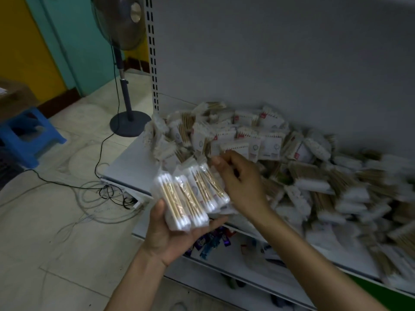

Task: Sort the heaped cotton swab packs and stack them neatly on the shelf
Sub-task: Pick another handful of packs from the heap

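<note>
Clear crinkly plastic wraps the wooden-stick cotton swab packs (193,194): we judge them light, fairly stiff and slippery against each other. Our left hand (170,234) clasps about 4 of them, fanned, near the white metal shelf (125,167); the heap (280,158) lies beyond. Our right hand (240,182) curls beside them; whether it pinches 1, we cannot tell. Grip across the flat faces.

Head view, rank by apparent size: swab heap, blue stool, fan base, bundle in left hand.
1. Swab heap, largest.
2. Bundle and blue stool look alike; the bundle is nearer, so unranked.
3. Fan base, smallest.
</note>
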`<act>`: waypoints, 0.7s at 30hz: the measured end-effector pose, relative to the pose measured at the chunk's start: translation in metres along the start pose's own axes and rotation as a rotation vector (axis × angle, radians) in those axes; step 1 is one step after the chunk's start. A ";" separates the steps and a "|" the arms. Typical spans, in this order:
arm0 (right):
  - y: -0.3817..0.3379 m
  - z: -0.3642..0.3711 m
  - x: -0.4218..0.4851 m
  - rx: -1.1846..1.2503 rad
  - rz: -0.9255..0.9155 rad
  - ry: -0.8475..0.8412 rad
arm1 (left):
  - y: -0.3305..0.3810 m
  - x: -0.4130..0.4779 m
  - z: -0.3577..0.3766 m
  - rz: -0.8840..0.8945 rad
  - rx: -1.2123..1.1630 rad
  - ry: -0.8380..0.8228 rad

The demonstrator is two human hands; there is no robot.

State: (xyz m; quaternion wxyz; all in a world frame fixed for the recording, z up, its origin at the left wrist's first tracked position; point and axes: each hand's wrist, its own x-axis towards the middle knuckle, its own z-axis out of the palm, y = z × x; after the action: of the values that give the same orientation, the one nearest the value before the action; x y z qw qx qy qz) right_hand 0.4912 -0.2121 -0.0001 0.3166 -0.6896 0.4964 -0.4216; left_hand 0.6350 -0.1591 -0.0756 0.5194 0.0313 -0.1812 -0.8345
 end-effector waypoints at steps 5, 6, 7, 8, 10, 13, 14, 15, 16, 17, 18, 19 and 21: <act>0.009 0.008 0.003 -0.044 0.016 -0.094 | -0.004 -0.004 -0.015 -0.027 0.089 -0.005; 0.009 0.008 0.007 -0.046 0.028 -0.102 | -0.003 -0.003 -0.014 -0.012 0.056 -0.002; 0.009 0.005 0.013 -0.063 0.026 -0.079 | -0.002 -0.002 -0.012 -0.005 0.022 0.030; 0.011 0.001 0.024 -0.123 0.001 -0.018 | 0.000 -0.001 -0.012 -0.002 -0.012 0.067; 0.023 -0.016 0.049 -0.382 -0.082 0.103 | -0.001 -0.001 -0.010 0.004 -0.056 0.081; 0.046 -0.041 0.071 -0.871 -0.093 -0.021 | -0.008 -0.007 -0.016 0.054 -0.091 0.017; 0.052 -0.046 0.072 -0.982 -0.108 -0.089 | -0.007 -0.008 -0.019 0.076 -0.107 0.012; 0.055 -0.049 0.072 -1.057 -0.144 -0.135 | -0.006 -0.009 -0.018 0.090 -0.103 0.032; 0.056 -0.051 0.071 -1.102 -0.194 -0.152 | -0.004 -0.009 -0.018 0.099 -0.092 0.047; 0.056 -0.052 0.070 -1.125 -0.242 -0.147 | -0.002 -0.010 -0.015 0.101 -0.068 0.054; 0.054 -0.054 0.069 -1.113 -0.277 -0.121 | 0.001 -0.010 -0.013 0.099 -0.049 0.046; 0.052 -0.055 0.065 -1.048 -0.295 -0.082 | 0.003 -0.009 -0.010 0.095 -0.031 0.035; 0.040 -0.060 0.052 -0.731 -0.238 -0.023 | 0.006 -0.009 -0.011 0.129 0.007 -0.005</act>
State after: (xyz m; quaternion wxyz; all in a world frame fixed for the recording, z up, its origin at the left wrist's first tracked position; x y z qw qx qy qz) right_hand 0.4287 -0.2753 0.0059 0.0042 -0.8145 0.5268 -0.2429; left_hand 0.6463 -0.1566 -0.0850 0.5714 0.0192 -0.1870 -0.7989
